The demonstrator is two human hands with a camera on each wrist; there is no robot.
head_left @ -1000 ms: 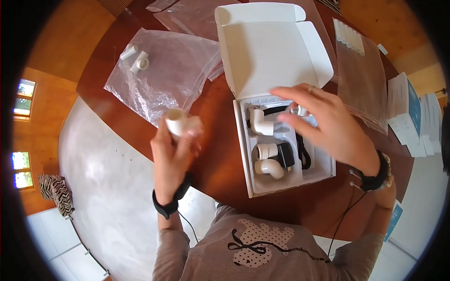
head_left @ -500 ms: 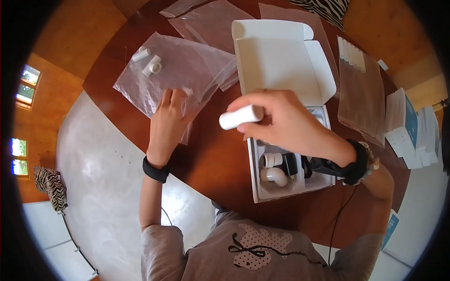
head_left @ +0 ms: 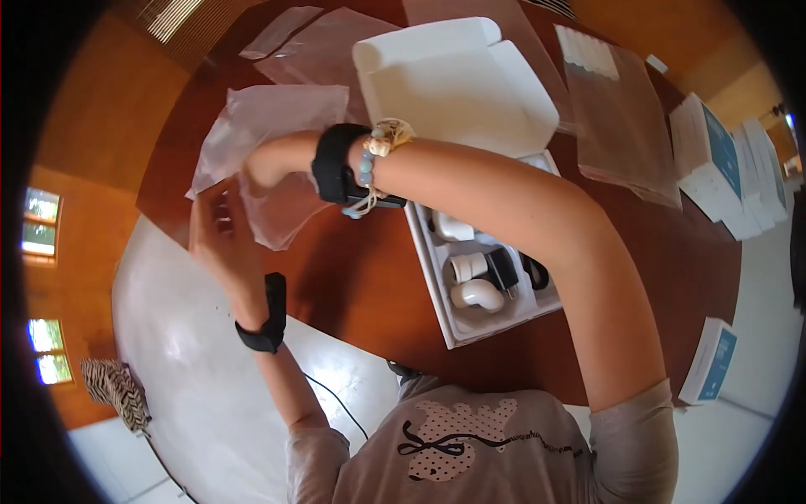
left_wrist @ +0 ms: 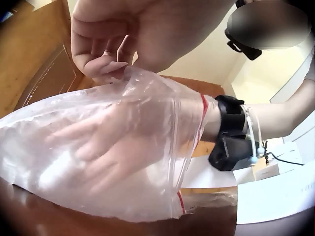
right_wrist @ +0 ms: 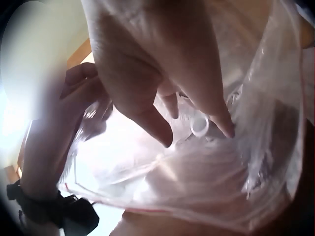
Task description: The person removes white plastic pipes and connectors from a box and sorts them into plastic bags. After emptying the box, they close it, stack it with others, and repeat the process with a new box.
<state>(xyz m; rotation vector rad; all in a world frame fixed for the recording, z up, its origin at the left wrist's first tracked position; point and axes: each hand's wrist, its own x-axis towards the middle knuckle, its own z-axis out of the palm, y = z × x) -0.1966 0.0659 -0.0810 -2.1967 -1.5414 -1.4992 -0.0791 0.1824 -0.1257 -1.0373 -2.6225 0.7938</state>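
A clear zip bag (head_left: 281, 109) with a red seal line lies over the left of the table, its mouth held up. My left hand (head_left: 225, 244) pinches the bag's edge between thumb and fingers, plain in the left wrist view. Through the mouth reaches my right hand (right_wrist: 152, 64), inside the bag up to the wrist. Its fingers are spread and show through the film in the left wrist view. Near its fingertips in the right wrist view is the round open end of a white pipe fitting (right_wrist: 200, 125), partly hidden by film and fingers.
Beneath my right forearm stands an open white box (head_left: 430, 281) with a white elbow fitting (head_left: 477, 294), a ribbed white fitting (head_left: 467, 267) and a black power adapter (head_left: 502, 267). A bag with white tubes (head_left: 588, 55) lies far right, beside stacked white-and-blue boxes (head_left: 709, 168).
My right hand has carried a white tube from over the box leftward into the bag; the tube no longer shows in its grip. My left hand has taken hold of the bag's edge.
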